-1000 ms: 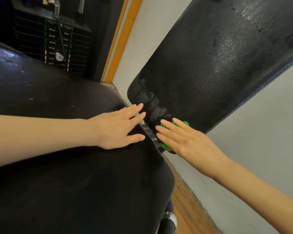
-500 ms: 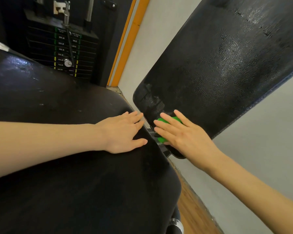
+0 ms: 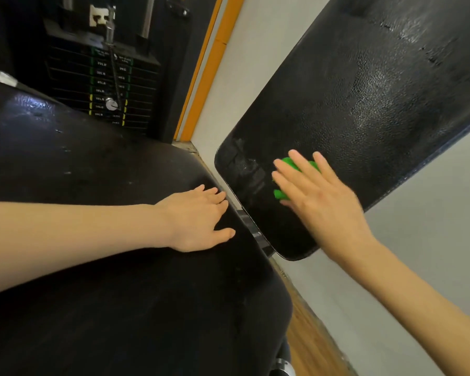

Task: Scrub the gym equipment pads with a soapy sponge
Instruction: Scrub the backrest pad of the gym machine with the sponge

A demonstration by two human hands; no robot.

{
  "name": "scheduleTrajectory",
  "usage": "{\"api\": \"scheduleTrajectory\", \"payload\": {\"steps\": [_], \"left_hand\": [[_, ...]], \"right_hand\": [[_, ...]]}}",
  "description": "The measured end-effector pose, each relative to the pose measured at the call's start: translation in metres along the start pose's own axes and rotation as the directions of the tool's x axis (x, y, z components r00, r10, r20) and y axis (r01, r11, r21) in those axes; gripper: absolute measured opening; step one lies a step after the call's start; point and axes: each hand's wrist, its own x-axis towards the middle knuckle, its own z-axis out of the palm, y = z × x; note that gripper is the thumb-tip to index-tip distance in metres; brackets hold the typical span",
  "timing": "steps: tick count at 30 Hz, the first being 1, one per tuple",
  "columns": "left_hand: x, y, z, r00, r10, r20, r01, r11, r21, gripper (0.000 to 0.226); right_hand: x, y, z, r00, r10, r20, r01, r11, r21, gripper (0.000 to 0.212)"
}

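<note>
Mid-scrub: your right hand (image 3: 320, 202) presses the green sponge (image 3: 292, 169) flat-fingered against the lower end of the back pad (image 3: 364, 90). Left hand (image 3: 198, 221) rests open on the seat pad (image 3: 106, 294). Next, I'd work up the dry upper area, keeping even pressure.

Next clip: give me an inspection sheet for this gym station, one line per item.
Surface: tilted back pad black, glistening wet, with smeared streaks near its lower left corner.
Job's things: green sponge flat against the back pad, mostly covered by fingers.
Clutter: nothing seen.
Grips: right hand presses the sponge with straight fingers; left hand rests flat on the seat pad.
Cables: a coiled cord hangs at the weight stack by its selector pin.
Surroundings: grey wall, orange trim, wood floor strip.
</note>
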Motion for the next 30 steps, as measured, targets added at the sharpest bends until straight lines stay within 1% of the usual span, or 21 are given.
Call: {"api": "scheduleTrajectory", "payload": {"steps": [1,3,5,6,8,9,10,11,13,14,15,18,19,20,23,24,25,27,28,29,30], "left_hand": [[0.0,0.0,0.0,1.0,-0.001,-0.002,0.001,1.0,0.005,0.073],[0.0,0.001,0.0,1.0,-0.006,-0.001,0.006,1.0,0.008,0.073],[0.0,0.001,0.001,1.0,-0.008,-0.005,0.008,1.0,0.011,0.073],[0.0,0.0,0.001,1.0,-0.007,-0.006,0.007,1.0,0.013,0.073],[-0.001,0.0,0.0,1.0,-0.004,-0.001,0.004,1.0,0.005,0.072],[-0.001,0.0,0.0,1.0,-0.005,0.0,0.005,1.0,0.003,0.072],[-0.001,0.0,0.0,1.0,-0.008,-0.002,0.008,1.0,0.005,0.072],[-0.001,0.0,-0.001,1.0,-0.011,-0.002,0.011,1.0,0.012,0.073],[-0.001,0.002,-0.001,1.0,-0.026,0.004,0.025,0.999,0.02,0.073],[-0.001,0.002,-0.002,0.999,-0.035,0.006,0.035,0.999,0.024,0.073],[0.0,0.001,-0.003,0.999,-0.044,0.005,0.043,0.999,0.032,0.073],[-0.001,-0.006,-0.007,0.998,-0.066,0.008,0.066,0.997,0.032,0.07],[0.0,-0.007,-0.007,0.997,-0.072,0.011,0.071,0.997,0.033,0.068],[0.0,-0.009,-0.008,0.997,-0.076,0.013,0.075,0.996,0.043,0.066],[0.0,-0.009,-0.008,0.996,-0.086,0.027,0.084,0.994,0.069,0.062],[0.0,-0.008,-0.007,0.995,-0.089,0.033,0.086,0.994,0.07,0.062],[0.0,-0.009,-0.007,0.995,-0.089,0.035,0.087,0.994,0.068,0.062],[0.001,-0.011,-0.007,0.996,-0.084,0.039,0.082,0.995,0.051,0.062],[0.001,-0.012,-0.006,0.996,-0.08,0.04,0.078,0.996,0.045,0.062],[0.001,-0.012,-0.006,0.996,-0.079,0.038,0.077,0.996,0.044,0.062],[0.001,-0.012,-0.006,0.996,-0.081,0.034,0.079,0.996,0.048,0.062]], "right_hand": [[0.002,-0.013,0.005,0.999,-0.028,0.03,0.028,1.0,0.014,0.043],[0.002,-0.04,0.014,0.984,-0.158,0.078,0.152,0.985,0.078,0.04],[0.002,-0.036,0.01,0.971,-0.213,0.112,0.202,0.975,0.096,0.043],[0.003,-0.024,0.006,0.978,-0.187,0.097,0.179,0.98,0.085,0.043],[0.004,-0.001,0.002,0.996,-0.082,0.031,0.081,0.996,0.036,0.039],[0.005,0.003,0.002,1.0,-0.023,0.017,0.023,1.0,0.016,0.04],[0.007,-0.004,0.003,1.0,-0.001,0.027,0.001,1.0,0.012,0.042],[0.01,-0.018,0.006,0.997,-0.033,0.063,0.032,0.999,0.02,0.042],[0.011,-0.043,0.015,0.977,-0.172,0.128,0.165,0.984,0.069,0.043],[0.011,-0.045,0.015,0.964,-0.214,0.158,0.203,0.975,0.086,0.046],[0.012,-0.038,0.011,0.962,-0.222,0.157,0.211,0.974,0.086,0.045],[0.013,-0.007,0.006,0.992,-0.105,0.065,0.103,0.994,0.028,0.044],[0.015,-0.007,0.003,0.996,-0.058,0.072,0.058,0.998,0.009,0.045],[0.018,-0.015,0.002,0.992,-0.05,0.117,0.049,0.999,0.006,0.047],[0.024,-0.051,0.014,0.932,-0.215,0.293,0.21,0.976,0.048,0.054],[0.026,-0.05,0.012,0.928,-0.231,0.293,0.222,0.973,0.064,0.055],[0.026,-0.04,0.009,0.943,-0.21,0.258,0.204,0.978,0.053,0.054],[0.022,-0.013,0.005,0.991,-0.086,0.101,0.082,0.996,0.035,0.051],[0.02,-0.002,0.004,0.998,-0.027,0.05,0.026,0.999,0.025,0.046],[0.02,-0.001,0.0,0.998,0.009,0.061,-0.01,1.0,0.019,0.045],[0.023,-0.008,-0.002,0.994,0.007,0.108,-0.009,1.0,0.012,0.046]]}}
